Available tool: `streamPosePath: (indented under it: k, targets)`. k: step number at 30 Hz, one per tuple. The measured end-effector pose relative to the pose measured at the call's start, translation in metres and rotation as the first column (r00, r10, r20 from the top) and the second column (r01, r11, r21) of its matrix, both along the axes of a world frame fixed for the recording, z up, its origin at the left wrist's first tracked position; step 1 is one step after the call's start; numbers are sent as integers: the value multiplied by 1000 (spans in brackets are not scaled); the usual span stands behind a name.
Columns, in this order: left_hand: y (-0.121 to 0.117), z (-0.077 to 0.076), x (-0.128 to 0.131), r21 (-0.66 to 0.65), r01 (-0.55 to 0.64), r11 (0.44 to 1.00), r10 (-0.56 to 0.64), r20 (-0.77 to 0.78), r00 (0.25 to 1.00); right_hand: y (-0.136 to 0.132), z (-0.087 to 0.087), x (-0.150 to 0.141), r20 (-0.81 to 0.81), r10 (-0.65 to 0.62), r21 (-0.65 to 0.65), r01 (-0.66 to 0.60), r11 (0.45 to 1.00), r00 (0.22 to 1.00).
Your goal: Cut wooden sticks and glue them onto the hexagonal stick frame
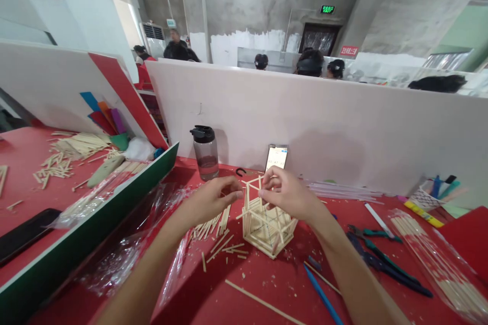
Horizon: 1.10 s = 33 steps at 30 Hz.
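Note:
A small open framework of thin wooden sticks (269, 233) stands upright on the red table, with slatted lower walls and upright posts joined by bars at the top. My right hand (285, 190) is at its upper right, thumb and index finger closed at an upright wooden stick (261, 183). Part of that stick is hidden by the thumb. To the upper left of the framework, my left hand (224, 190) hovers with curled fingers, a gap between thumb and index finger and nothing visible in it. Cut sticks (211, 226) lie in a pile left of the framework.
Behind stand a water bottle (206, 155) and a propped phone (277, 157) against a white partition (343, 132). Pliers (385, 259), a blue pen (322, 294) and bagged sticks (434, 264) lie right. A green-faced divider (114, 213) runs along the left, beside plastic wrap (133, 244).

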<state>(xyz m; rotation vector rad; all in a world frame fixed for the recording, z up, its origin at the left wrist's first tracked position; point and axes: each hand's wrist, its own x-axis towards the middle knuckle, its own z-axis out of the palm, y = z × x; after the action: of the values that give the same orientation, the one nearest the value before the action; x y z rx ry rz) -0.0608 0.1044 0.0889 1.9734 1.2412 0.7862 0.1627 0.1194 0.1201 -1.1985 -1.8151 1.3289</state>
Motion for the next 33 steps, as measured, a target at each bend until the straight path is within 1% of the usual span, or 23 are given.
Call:
streamPosePath:
  k: [2, 4, 7, 10, 13, 16, 21, 25, 29, 33]
  targets:
    - [4, -5, 7, -67, -24, 997, 34, 151, 988, 10, -8, -8, 28, 17, -20, -17, 1000, 999]
    - [5, -9, 14, -165, -19, 986, 66, 282, 957, 17, -16, -13, 57, 34, -24, -33, 999, 998]
    - [5, -15, 24, -286, 9, 958, 116, 417, 901, 21, -23, -16, 99, 60, -22, -58, 998, 993]
    - [5, -19, 30, -346, 38, 937, 158, 521, 838, 22, -25, -16, 119, 73, -46, -68, 997, 990]
    - [6, -23, 34, -367, 47, 929, 195, 595, 780, 21, -25, -14, 117, 66, -92, -56, 994, 991]
    - [7, -25, 36, -366, 41, 930, 211, 621, 755, 19, -23, -14, 143, 79, -106, -64, 992, 987]
    - [7, -27, 39, -394, 11, 919, 265, 637, 724, 16, -16, -14, 260, 87, -5, -89, 996, 962]
    - [6, -29, 42, -434, -2, 901, 313, 645, 697, 16, -13, -12, 260, 105, 11, -111, 994, 960]
    - [6, -30, 41, -477, 15, 879, 334, 638, 694, 17, -12, -9, 256, 127, 17, -135, 991, 958]
    - [7, -29, 40, -473, 25, 881, 321, 634, 703, 16, -7, -10, 281, 148, 17, -159, 987, 948]
